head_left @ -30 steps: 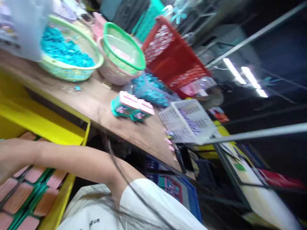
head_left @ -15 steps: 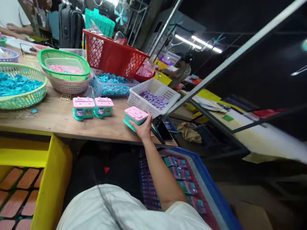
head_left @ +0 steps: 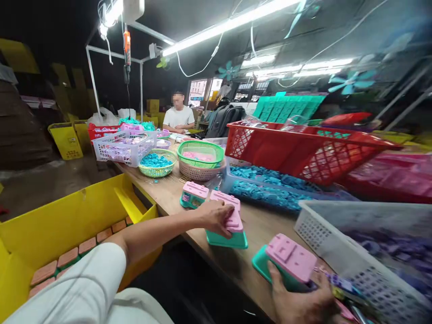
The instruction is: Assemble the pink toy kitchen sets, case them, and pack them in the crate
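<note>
My left hand (head_left: 218, 217) reaches across from the left, its fingers closed over the pink top of a pink-and-teal toy box (head_left: 227, 240) on the table. Just behind it are two similar boxes: one pink-topped box (head_left: 225, 198), partly hidden, and another pink-and-teal box (head_left: 194, 194) farther left. Nearer the front, my right hand (head_left: 303, 299) is wrapped round the near side of another pink-and-teal toy box (head_left: 292, 257), thumb on its teal wall. Some of the right fingers are hidden behind the box.
A white basket (head_left: 324, 234) with purple pieces stands right, beside small colourful items (head_left: 342, 283). Behind are a red basket (head_left: 266, 146), a clear bin (head_left: 270, 184) of blue pieces and a green basket (head_left: 200, 153). A yellow box (head_left: 67, 202) stands left; a person (head_left: 178, 118) is beyond.
My view has swung left and closer to the table. My left hand, out of view before, is now on a toy box beside the standing pair. My right hand still holds a box.
</note>
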Tool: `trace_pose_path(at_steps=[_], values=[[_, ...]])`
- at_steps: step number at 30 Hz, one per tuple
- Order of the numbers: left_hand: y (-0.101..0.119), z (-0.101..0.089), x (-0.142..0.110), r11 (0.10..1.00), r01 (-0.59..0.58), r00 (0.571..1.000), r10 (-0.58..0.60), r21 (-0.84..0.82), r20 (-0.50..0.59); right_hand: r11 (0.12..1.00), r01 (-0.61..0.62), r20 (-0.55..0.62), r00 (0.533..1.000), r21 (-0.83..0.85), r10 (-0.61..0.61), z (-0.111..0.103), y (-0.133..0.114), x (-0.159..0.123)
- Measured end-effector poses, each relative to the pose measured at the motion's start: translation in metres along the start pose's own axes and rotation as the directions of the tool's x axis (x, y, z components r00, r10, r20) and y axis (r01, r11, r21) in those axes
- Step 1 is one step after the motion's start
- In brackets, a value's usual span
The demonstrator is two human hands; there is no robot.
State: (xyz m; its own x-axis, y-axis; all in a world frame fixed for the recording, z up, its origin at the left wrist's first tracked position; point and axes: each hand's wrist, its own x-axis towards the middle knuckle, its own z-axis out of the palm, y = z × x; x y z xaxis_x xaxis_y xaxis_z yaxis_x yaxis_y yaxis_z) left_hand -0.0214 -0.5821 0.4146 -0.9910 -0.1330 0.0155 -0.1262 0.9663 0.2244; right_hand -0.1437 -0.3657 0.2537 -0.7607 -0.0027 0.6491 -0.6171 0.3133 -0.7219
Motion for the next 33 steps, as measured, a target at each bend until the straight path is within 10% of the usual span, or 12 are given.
trace_pose_path(at_steps=[9, 21, 27, 33], values=[[0.036, 0.033, 0.029, 0.961, 0.035, 0.999, -0.039, 0.274, 0.007, 0.998, -0.050, 0.035, 0.998, -0.035, 0.052, -0.013, -0.031, -0.015], [0.063, 0.041, 0.077, 0.992, 0.055, 0.991, -0.040, 0.114, -0.125, 0.969, -0.224, -0.002, 0.974, -0.104, 0.225, -0.024, -0.050, -0.007], [0.013, -0.004, 0.097, 0.991, -0.056, 0.976, 0.080, 0.120, -0.200, 0.961, -0.150, -0.207, 0.973, -0.231, 0.102, -0.022, -0.052, -0.011], [-0.075, -0.008, 0.094, 0.953, 0.041, 0.991, -0.001, 0.300, -0.133, 0.951, 0.201, 0.002, 0.978, -0.235, -0.206, 0.006, -0.078, -0.026]])
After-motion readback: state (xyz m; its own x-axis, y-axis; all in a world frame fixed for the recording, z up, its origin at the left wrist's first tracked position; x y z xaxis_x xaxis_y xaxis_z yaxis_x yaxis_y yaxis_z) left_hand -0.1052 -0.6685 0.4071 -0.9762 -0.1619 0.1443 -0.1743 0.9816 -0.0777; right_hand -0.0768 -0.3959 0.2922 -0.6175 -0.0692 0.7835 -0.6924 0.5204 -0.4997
